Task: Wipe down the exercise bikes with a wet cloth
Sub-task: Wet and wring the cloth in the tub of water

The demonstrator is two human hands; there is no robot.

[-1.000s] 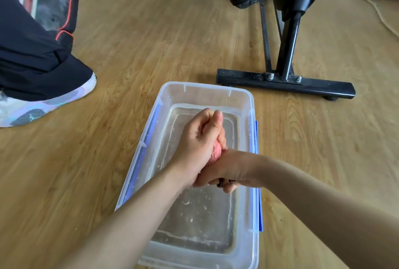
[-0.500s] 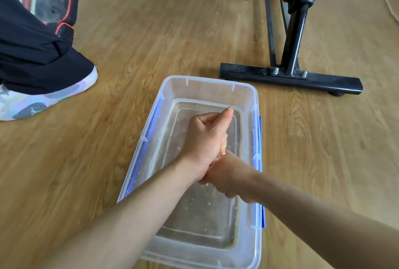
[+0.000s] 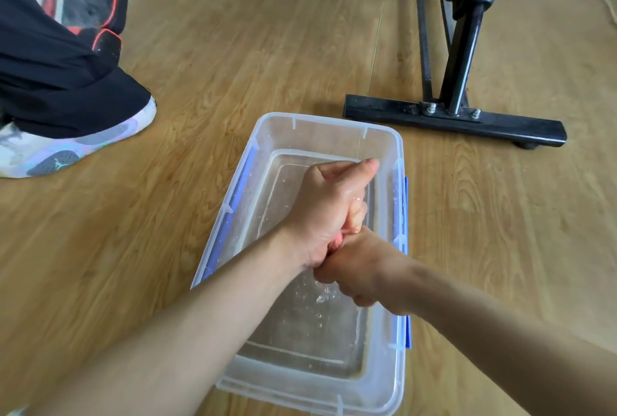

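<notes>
From the head view the job looks to be at its preparatory stage, the wiping itself not yet begun; both hands are pressed together over the clear plastic tub (image 3: 329, 122), the left hand (image 3: 329, 212) fisted above and the right hand (image 3: 360, 265) fisted below and touching it, each clamped on the cloth (image 3: 336, 242), of which only a pink sliver shows between them; the stacked grip suggests wringing, and drops fall beneath the right hand; the tub stands on the wooden floor (image 3: 233, 48) and holds a shallow layer of clear water (image 3: 310, 332), its surface dotted with bubbles and splashes, with droplets on the inner walls and blue clips along both long sides; nothing else can be seen in it; the exercise bike (image 3: 462, 58) stands just beyond the tub's far right corner, its black base bar (image 3: 450, 122) close to the rim but apart from it; the visible frame shows no obvious wet streaks, so I judge all the wiping is left; a shoe (image 3: 66, 148) and dark trouser leg of another person stand at far left.
</notes>
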